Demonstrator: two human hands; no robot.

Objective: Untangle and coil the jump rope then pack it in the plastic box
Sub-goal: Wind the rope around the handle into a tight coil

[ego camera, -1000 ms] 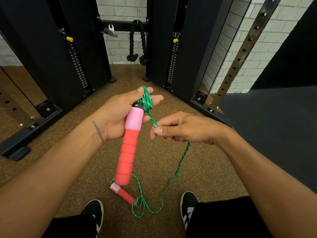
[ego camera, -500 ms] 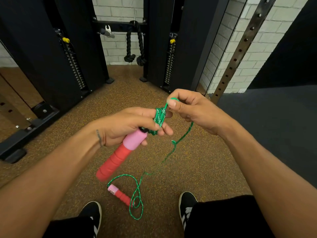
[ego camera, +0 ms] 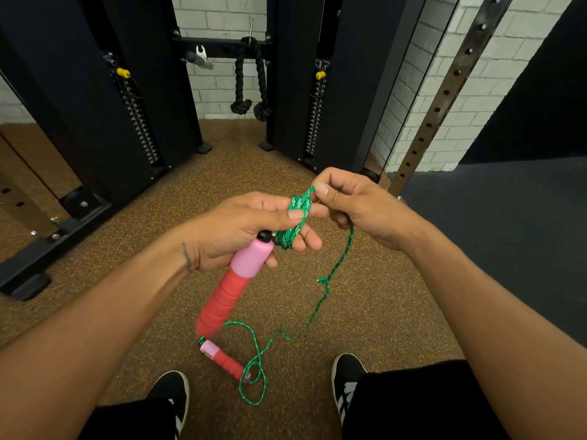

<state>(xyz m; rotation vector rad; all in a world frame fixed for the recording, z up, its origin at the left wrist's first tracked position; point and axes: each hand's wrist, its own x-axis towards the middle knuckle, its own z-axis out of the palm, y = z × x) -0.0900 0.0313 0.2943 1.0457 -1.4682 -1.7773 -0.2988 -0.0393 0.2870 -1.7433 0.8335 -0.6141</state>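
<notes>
Here the left hand [ego camera: 235, 231] grips the handle [ego camera: 233, 282], slanting toward lower left; the right hand [ego camera: 359, 206] pinches the green rope [ego camera: 295, 217].

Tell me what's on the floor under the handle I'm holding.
The other handle lies on the brown floor, loose green rope looped over its red end. The held handle's tip covers a little of that rope.

Speckled brown floor [ego camera: 222, 185], black weight machines [ego camera: 79, 106], white brick wall [ego camera: 219, 14]
</notes>
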